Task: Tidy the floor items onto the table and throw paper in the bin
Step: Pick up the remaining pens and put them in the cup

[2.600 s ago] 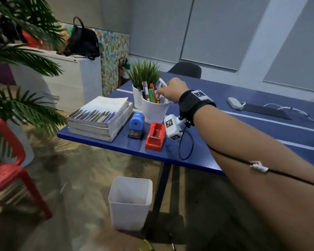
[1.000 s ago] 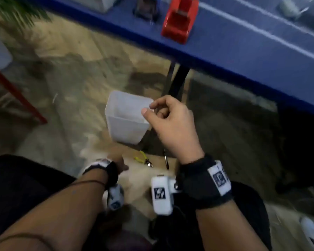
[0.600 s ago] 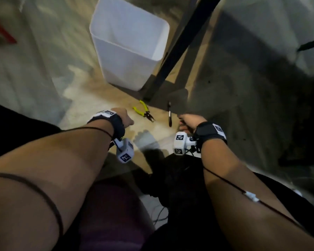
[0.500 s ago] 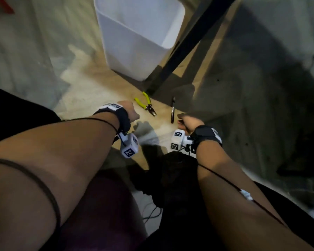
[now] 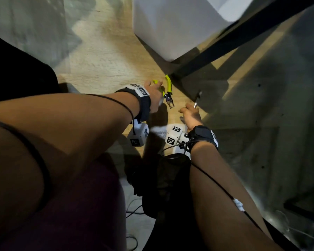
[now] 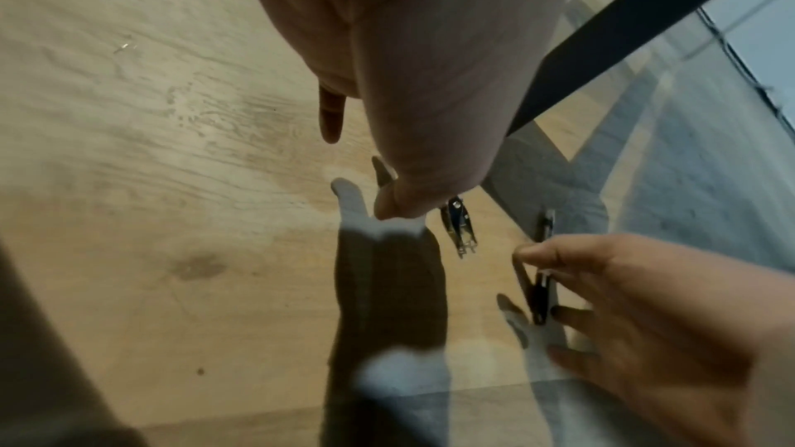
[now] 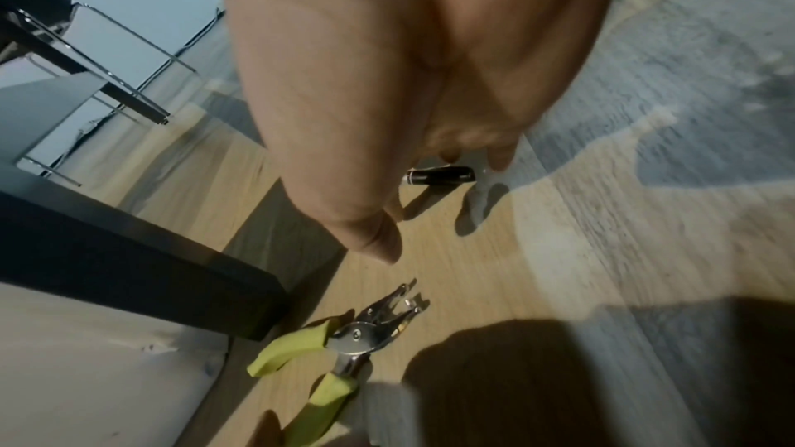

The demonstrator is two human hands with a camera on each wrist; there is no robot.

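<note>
Yellow-handled pliers [image 5: 168, 87] lie on the wooden floor by the black table leg [image 5: 234, 37]. My left hand [image 5: 153, 96] reaches down over their near handle, fingers fairly straight, thumb beside the metal head [image 6: 458, 226]. In the right wrist view the pliers [image 7: 344, 342] rest flat with handles spread. A black pen [image 5: 197, 98] is just right of them. My right hand [image 5: 188, 111] pinches its near end between thumb and fingertips, low at the floor. The pen's cap end [image 7: 439, 177] pokes out past the fingertips.
The white bin [image 5: 170, 28] stands right behind the pliers, against the table leg. A black chair with chrome legs [image 7: 107, 77] is farther off. My knees and some thin cables [image 5: 132, 211] fill the near floor.
My right hand left the pen cup on the table and I crouched to the floor. Both hands moved forward, the left onto the pliers and the right onto the pen.
</note>
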